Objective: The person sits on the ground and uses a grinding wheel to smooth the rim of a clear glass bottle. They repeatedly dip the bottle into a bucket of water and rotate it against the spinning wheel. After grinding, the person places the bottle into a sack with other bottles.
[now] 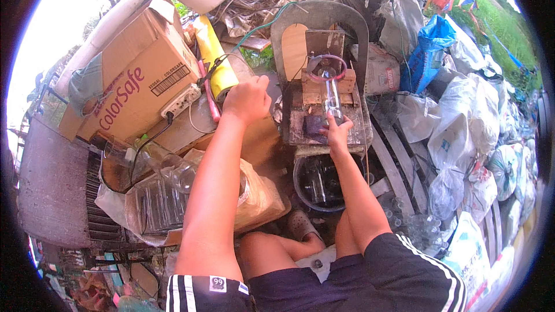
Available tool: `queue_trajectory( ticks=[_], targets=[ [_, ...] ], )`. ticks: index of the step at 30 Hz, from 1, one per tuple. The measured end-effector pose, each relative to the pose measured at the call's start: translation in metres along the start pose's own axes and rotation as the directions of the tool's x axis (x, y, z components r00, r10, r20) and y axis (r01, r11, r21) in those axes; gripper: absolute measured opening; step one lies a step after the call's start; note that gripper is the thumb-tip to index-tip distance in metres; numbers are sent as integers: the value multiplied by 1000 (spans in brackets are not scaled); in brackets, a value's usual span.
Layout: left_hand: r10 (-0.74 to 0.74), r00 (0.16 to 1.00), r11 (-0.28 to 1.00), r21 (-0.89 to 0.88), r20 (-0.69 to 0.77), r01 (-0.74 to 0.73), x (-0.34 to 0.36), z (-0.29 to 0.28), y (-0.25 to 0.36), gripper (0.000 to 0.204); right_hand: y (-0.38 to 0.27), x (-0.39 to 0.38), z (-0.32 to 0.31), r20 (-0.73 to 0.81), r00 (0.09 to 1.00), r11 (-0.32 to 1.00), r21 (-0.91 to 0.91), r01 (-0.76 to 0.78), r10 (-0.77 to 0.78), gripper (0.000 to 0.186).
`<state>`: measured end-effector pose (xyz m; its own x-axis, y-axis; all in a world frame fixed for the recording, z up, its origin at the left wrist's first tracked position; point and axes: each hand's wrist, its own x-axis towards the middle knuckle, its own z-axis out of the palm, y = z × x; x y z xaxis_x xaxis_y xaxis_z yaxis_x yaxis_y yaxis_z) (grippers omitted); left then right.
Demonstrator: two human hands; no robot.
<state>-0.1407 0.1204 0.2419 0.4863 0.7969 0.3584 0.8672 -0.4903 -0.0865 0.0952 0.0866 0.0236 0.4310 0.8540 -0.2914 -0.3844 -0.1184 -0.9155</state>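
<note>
My right hand [337, 132] is wrapped round the lower end of a clear glass bottle [331, 97]. The bottle's far end lies at a reddish-purple ring [327, 68] on a wooden rig [346, 88]; whether it passes through the ring I cannot tell. That rig rests on the seat of a dark plastic chair [364, 40]. Beside my right fingers sits a dark block [314, 127]. My left hand [247, 99] is raised in a closed fist near a yellow roll [215, 63]; anything inside its fingers is hidden.
Below the chair seat stands a round tub [298, 182] with dark glass inside. An open sack [260, 190] of clear bottles [162, 199] lies at left, by a cardboard box [139, 75] and a power strip [180, 99]. Filled plastic bags [465, 115] are heaped along the right.
</note>
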Motion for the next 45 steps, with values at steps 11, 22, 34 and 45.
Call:
queue_trajectory(
  ticks=[11,22,34,45],
  targets=[
    [-4,1000,1000,8,13,4,0,3,-1,19,4,5,-2,-99,983,954,-274,125,-157,83],
    [-6,1000,1000,-18,7,7,1,-5,5,18,-6,0,-3,112,954,952,105,-288,277,84],
    [0,1000,1000,-22,-22,-1,1,-1,2,16,-5,1,-13,276,903,883,250,-398,329,87],
    [-9,1000,999,35,28,8,1,-2,3,19,5,6,-5,103,983,961,213,-174,155,89]
  ],
)
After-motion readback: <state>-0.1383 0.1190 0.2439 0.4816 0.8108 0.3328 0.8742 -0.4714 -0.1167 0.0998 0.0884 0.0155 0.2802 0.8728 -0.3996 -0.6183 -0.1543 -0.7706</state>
